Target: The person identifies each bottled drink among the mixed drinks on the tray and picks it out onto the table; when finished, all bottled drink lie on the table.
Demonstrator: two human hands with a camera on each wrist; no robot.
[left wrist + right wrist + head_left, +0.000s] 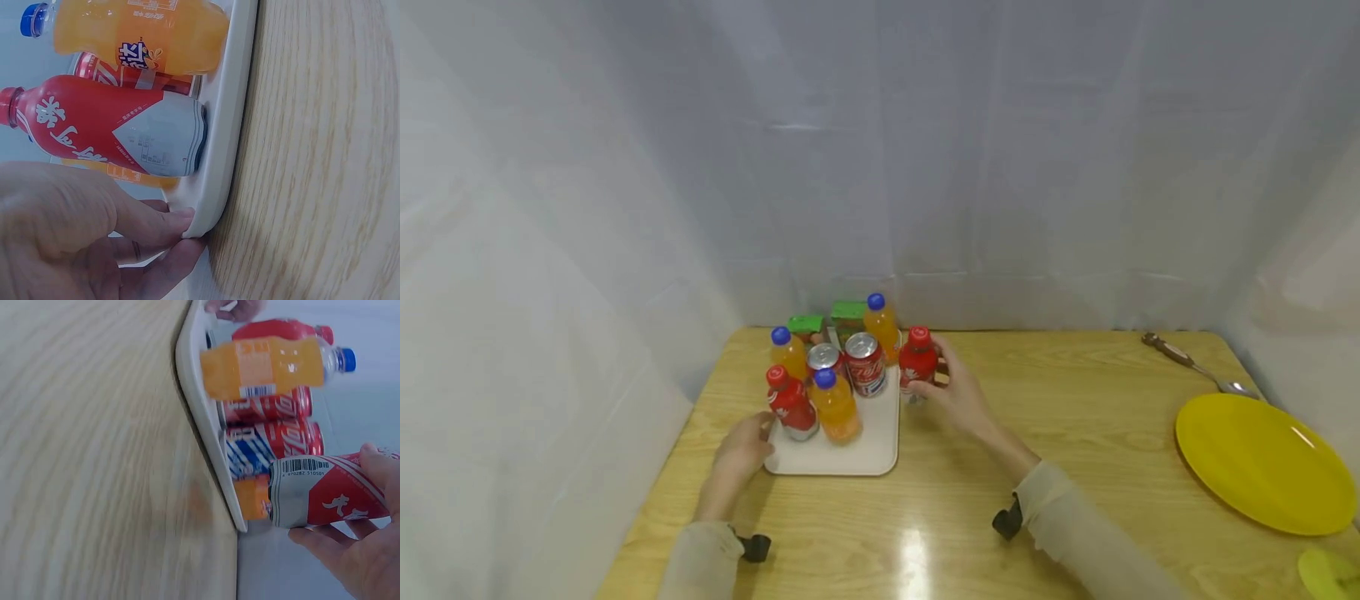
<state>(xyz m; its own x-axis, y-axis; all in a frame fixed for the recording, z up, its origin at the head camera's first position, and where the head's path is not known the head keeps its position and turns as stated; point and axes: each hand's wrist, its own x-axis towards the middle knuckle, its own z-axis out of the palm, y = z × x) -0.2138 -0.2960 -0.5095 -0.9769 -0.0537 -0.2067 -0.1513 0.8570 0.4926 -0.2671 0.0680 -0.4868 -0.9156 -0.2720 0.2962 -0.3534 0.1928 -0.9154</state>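
A white tray [872, 457] on the wooden table bears several drinks. My left hand [741, 454] pinches its near left corner between thumb and fingers, as the left wrist view shows. Beside that hand a red bottle [792, 408] stands on the tray, with an orange soda bottle [837, 412] to its right. My right hand [958, 396] grips another red bottle [331, 492], upright and raised off the table by the tray's right edge. Behind are two red soda cans [867, 367] and two more orange soda bottles [881, 323]. Two green-topped packs [848, 311] are at the back, partly hidden.
A yellow oval plate [1262, 462] lies on the right of the table. Behind it rests a metal spoon [1176, 354] with a brown handle. Something yellow-green [1326, 575] shows at the bottom right corner. White sheeting [940, 208] hangs behind the table.
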